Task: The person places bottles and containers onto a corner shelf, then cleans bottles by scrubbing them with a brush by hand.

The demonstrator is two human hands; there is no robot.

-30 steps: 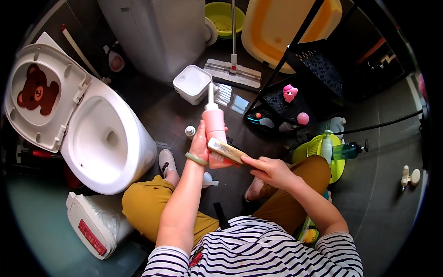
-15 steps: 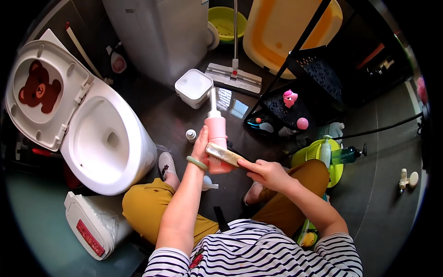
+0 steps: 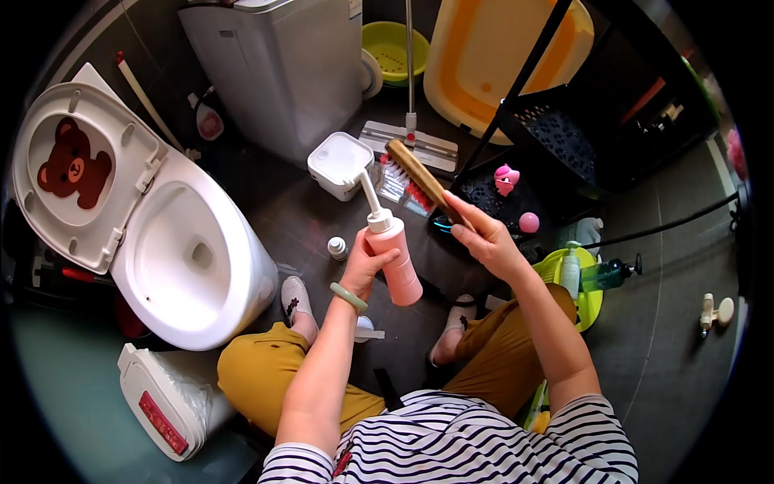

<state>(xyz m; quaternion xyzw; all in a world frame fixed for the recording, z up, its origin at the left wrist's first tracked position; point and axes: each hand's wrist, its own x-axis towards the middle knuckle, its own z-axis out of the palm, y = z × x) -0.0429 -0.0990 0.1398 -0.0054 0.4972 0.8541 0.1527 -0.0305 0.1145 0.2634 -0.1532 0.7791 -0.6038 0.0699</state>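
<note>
My left hand is wrapped around a pink bottle with a long white spout, holding it tilted over the floor between my feet. A green bangle circles that wrist. In my right hand is a wooden-backed scrub brush, gripped by its handle end. Its red and white bristles face left and down, close to the spout; whether they touch it I cannot tell. Behind the spout stands a white square tub, and a small white bottle is left of the pink one.
On the left is a toilet with its lid raised, and a lidded bin in front of it. A flat mop lies beyond the tub. A black rack and a green basin with bottles stand on the right.
The brush has lifted away from the pink bottle's side, up near its spout, with my right hand. My left hand has turned the bottle, its base swinging right and its spout now pointing up-left.
</note>
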